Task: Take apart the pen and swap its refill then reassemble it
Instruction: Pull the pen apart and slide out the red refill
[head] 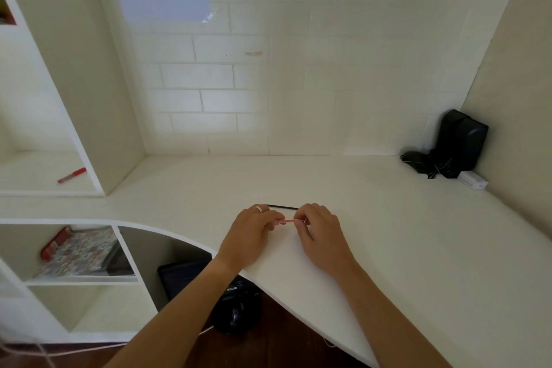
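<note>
While the slim pink plastic pen is pinched crosswise between left hand and right hand, a thin black refill is seen just beyond both.

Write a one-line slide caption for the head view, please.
Both hands, left and right, grip a pink pen above a white desk; a thin black refill lies behind.

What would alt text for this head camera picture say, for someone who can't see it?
Over a white desk, a person's left hand and right hand pinch the two ends of a thin pink pen. A thin black refill lies on the desk just behind the hands. A red marker lies on a shelf at left.
</note>
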A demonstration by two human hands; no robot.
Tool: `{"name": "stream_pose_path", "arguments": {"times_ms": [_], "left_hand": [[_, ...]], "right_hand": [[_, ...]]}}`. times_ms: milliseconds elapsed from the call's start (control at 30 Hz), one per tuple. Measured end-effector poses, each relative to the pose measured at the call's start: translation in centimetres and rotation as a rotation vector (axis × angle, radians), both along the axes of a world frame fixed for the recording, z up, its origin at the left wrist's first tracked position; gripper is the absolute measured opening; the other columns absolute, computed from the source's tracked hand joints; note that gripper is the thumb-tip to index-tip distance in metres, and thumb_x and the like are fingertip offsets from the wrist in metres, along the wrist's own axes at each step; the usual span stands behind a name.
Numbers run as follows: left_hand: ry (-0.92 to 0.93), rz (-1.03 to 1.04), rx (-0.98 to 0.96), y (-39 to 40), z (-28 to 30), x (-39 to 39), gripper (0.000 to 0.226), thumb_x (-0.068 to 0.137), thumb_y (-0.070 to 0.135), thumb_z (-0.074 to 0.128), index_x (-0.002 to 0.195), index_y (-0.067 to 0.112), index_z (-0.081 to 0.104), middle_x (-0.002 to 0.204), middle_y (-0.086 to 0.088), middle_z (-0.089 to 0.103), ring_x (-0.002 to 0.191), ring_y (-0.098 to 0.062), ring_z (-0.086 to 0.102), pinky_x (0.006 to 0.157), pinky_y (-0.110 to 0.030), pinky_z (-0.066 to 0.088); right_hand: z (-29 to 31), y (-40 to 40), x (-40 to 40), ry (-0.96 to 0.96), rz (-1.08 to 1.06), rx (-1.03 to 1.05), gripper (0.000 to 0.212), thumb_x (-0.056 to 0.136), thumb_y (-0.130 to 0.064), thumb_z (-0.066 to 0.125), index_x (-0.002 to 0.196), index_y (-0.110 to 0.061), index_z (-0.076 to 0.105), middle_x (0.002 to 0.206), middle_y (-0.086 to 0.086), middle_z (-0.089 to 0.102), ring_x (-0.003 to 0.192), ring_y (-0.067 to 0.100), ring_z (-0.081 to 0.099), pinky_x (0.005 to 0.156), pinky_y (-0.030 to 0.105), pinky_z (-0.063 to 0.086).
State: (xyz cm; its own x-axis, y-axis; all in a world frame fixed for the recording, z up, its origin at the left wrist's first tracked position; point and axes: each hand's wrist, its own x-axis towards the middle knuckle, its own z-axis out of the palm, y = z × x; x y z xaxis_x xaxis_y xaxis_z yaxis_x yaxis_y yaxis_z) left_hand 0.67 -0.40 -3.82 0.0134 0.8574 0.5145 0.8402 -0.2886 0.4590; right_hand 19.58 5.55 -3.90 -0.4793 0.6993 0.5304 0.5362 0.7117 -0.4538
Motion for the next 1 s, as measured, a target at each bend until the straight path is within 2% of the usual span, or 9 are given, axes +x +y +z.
{"name": "stream_pose_path", "arguments": {"times_ms": [100,233,333,433,533,633,700,867,1000], "left_hand": [[-0.01,-0.004,0.0,0.0,-0.1,0.0,0.035,0.092,0.003,0.049,0.104,0.022,0.075,0.081,0.007,0.062,0.078,-0.008,0.055,0.07,-0.025,0.047],[-0.003,-0.015,0.003,0.0,-0.1,0.0,0.034,0.092,0.004,0.049,0.105,0.023,0.075,0.081,0.01,0.06,0.078,0.002,0.051,0.07,-0.015,0.041],[-0.014,0.005,0.018,0.1,-0.2,-0.1,0.034,0.09,0.008,0.046,0.103,0.021,0.074,0.081,0.014,0.057,0.077,-0.002,0.052,0.071,-0.023,0.047],[-0.007,0.056,0.043,0.5,-0.7,-0.3,0.033,0.09,0.001,0.049,0.103,0.021,0.072,0.081,0.018,0.056,0.077,-0.005,0.054,0.071,-0.034,0.051],[-0.014,0.105,0.049,1.0,-1.3,-0.7,0.029,0.094,0.003,0.051,0.102,0.024,0.07,0.082,0.015,0.059,0.08,-0.007,0.055,0.075,-0.038,0.052],[-0.021,0.11,0.053,1.2,-1.4,-0.6,0.022,0.1,0.016,0.047,0.101,0.024,0.067,0.085,0.015,0.058,0.08,-0.008,0.054,0.076,-0.036,0.049],[0.006,0.104,0.045,1.2,-1.2,-0.4,0.02,0.102,0.026,0.044,0.1,0.025,0.064,0.086,0.013,0.057,0.079,-0.008,0.049,0.075,-0.034,0.044],[0.073,0.127,-0.019,0.9,-0.9,0.0,0.024,0.097,0.05,0.042,0.096,0.032,0.057,0.083,0.013,0.052,0.083,-0.005,0.047,0.08,-0.028,0.032],[0.065,0.194,0.004,1.0,-1.1,-0.1,0.036,0.095,0.061,0.046,0.079,0.029,0.052,0.073,0.014,0.049,0.076,-0.007,0.047,0.08,-0.031,0.033]], "right_hand": [[0.1,-0.1,0.1,0.036,0.006,-0.027,0.005,0.095,-0.025,0.057,0.099,-0.023,0.057,0.09,-0.012,0.06,0.083,0.009,0.051,0.079,0.028,0.042],[0.3,-0.2,0.2,0.07,0.055,-0.073,0.01,0.099,-0.019,0.054,0.09,-0.02,0.059,0.079,-0.009,0.058,0.075,0.01,0.05,0.069,0.024,0.041],[0.7,-0.1,0.4,0.141,0.028,-0.138,0.01,0.097,-0.014,0.059,0.09,-0.02,0.061,0.079,-0.011,0.06,0.075,0.009,0.054,0.066,0.014,0.039],[1.1,-0.1,0.8,0.284,-0.048,-0.236,0.014,0.092,-0.006,0.062,0.087,-0.019,0.064,0.076,-0.009,0.064,0.071,0.01,0.057,0.063,0.011,0.041],[1.4,0.2,1.6,0.464,-0.15,-0.348,0.018,0.09,-0.005,0.063,0.087,-0.023,0.066,0.077,-0.005,0.068,0.072,0.01,0.063,0.065,0.012,0.046],[1.4,0.6,2.3,0.557,-0.17,-0.449,0.021,0.091,-0.007,0.064,0.088,-0.028,0.068,0.082,-0.004,0.07,0.082,0.02,0.07,0.076,0.027,0.055],[1.5,0.6,2.4,0.558,-0.151,-0.503,0.019,0.09,-0.01,0.065,0.087,-0.028,0.069,0.085,-0.001,0.071,0.084,0.023,0.07,0.078,0.033,0.055],[1.9,-0.4,1.7,0.399,-0.051,-0.42,0.018,0.089,-0.011,0.069,0.086,-0.028,0.07,0.077,-0.008,0.069,0.069,0.007,0.06,0.064,0.015,0.045],[2.0,-0.8,1.4,0.311,0.018,-0.342,0.018,0.087,-0.01,0.072,0.085,-0.028,0.071,0.071,-0.006,0.065,0.06,0.005,0.051,0.059,0.017,0.042]]}}
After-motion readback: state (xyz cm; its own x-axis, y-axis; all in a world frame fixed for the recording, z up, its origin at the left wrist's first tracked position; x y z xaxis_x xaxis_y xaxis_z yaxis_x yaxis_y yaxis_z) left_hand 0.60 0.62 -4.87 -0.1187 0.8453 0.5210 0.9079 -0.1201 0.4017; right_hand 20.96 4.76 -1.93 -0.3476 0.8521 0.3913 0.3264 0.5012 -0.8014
